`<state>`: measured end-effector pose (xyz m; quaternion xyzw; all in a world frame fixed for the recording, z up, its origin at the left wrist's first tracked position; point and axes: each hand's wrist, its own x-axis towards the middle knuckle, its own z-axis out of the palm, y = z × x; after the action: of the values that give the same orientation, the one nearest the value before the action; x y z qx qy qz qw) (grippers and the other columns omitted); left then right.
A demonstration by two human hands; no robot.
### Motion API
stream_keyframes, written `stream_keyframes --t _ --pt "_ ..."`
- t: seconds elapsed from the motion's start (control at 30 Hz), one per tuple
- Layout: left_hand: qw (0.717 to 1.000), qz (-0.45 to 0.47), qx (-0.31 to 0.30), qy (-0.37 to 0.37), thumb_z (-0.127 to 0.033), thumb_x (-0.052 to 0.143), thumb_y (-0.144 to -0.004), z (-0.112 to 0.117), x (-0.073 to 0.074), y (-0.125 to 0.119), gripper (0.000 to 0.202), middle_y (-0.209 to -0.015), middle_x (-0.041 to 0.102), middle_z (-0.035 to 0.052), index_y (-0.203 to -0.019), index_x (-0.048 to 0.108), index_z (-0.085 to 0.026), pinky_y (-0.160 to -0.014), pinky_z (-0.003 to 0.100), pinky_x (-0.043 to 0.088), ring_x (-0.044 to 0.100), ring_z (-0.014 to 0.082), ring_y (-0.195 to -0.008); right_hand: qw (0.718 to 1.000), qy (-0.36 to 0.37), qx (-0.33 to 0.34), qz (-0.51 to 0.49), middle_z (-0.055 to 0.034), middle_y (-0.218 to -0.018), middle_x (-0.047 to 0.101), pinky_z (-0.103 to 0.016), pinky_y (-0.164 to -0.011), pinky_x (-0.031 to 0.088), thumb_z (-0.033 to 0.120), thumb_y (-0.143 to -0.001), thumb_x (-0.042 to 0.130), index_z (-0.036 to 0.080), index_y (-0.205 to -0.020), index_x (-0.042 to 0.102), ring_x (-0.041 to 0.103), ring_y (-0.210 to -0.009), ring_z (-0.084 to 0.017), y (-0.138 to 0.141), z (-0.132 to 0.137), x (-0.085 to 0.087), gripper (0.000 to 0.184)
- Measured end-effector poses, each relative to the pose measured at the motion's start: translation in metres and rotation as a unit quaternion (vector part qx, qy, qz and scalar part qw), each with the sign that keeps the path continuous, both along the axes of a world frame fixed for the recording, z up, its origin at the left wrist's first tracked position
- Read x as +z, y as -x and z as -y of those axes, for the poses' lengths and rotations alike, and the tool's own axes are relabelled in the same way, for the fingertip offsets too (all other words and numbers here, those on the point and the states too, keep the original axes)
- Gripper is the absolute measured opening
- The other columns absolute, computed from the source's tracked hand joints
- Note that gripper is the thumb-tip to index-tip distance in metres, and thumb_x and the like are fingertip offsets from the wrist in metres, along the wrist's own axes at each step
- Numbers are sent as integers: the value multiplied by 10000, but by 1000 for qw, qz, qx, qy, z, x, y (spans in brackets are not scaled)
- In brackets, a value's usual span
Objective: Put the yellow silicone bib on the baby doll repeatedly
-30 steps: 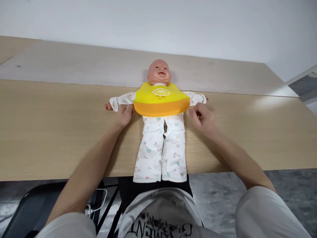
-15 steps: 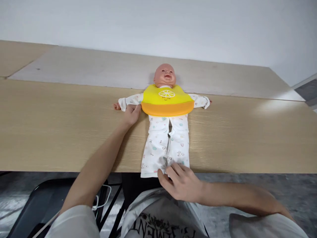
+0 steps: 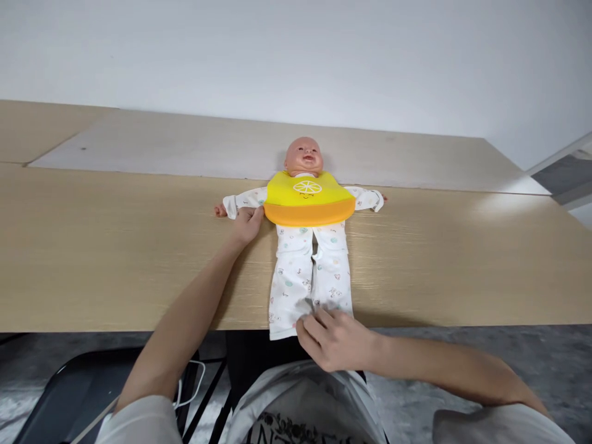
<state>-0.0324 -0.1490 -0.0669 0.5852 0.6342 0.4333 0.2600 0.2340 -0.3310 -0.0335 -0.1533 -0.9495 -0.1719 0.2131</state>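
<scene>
A baby doll (image 3: 303, 155) lies on its back on the wooden table (image 3: 92, 259), head toward the wall. It wears white printed pyjamas (image 3: 296, 271) and a yellow and orange bib (image 3: 308, 198). My left hand (image 3: 247, 223) rests closed at the doll's sleeve beside the bib's left edge. My right hand (image 3: 333, 338) sits at the table's near edge, fingers pinched on the bottom hems of the trouser legs.
A white wall stands behind the table. A black chair (image 3: 55, 388) and a white cable (image 3: 187, 385) are below the table edge at left. Grey floor shows at right, with a sloped frame (image 3: 567, 176) at the far right.
My right hand has gone from the doll's right sleeve down to the trouser hems and gripped them. The left hand has stayed by the bib. The view shifted slightly.
</scene>
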Motion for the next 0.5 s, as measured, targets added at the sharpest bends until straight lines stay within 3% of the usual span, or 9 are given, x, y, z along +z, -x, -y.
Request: stream_keyframes --t 0.13,0.23,0.33,0.43,0.5 --pt "1000 -14 -5 5 -437 449 -827 0 2 1 450 -461 292 -16 -478 252 -233 -488 307 205 274 124 -466 1000 15 4 8 -63 -779 587 -312 -538 314 164 -815 594 117 -907 667 478 -590 -130 -11 6 6 126" --pt "1000 -22 -15 6 -453 442 -827 1 5 -1 458 -458 293 -13 -471 254 -233 -487 304 207 275 126 -475 999 40 1 16 -77 -779 590 -316 -567 332 165 -821 587 116 -926 690 471 -627 -132 -17 14 10 155" --pt "1000 -17 -9 7 -467 458 -809 3 7 -1 457 -453 301 -13 -465 268 -233 -488 302 212 286 127 -481 995 86 42 16 -49 -731 562 -296 -531 344 184 -840 566 151 -864 671 456 -602 -119 -22 13 21 113" --pt "1000 -12 2 -2 -468 478 -799 5 12 1 475 -450 284 -22 -458 249 -231 -489 305 205 268 115 -470 977 191 83 -47 -8 -699 560 -243 -499 372 194 -879 518 174 -793 601 446 -574 -87 -31 -15 39 121" --pt "999 -19 27 -15 -442 464 -811 2 19 3 465 -444 294 -24 -446 275 -223 -492 303 225 268 107 -457 943 296 73 -136 -6 -765 616 -180 -609 452 152 -894 515 155 -885 608 540 -676 -60 -39 -57 49 93"
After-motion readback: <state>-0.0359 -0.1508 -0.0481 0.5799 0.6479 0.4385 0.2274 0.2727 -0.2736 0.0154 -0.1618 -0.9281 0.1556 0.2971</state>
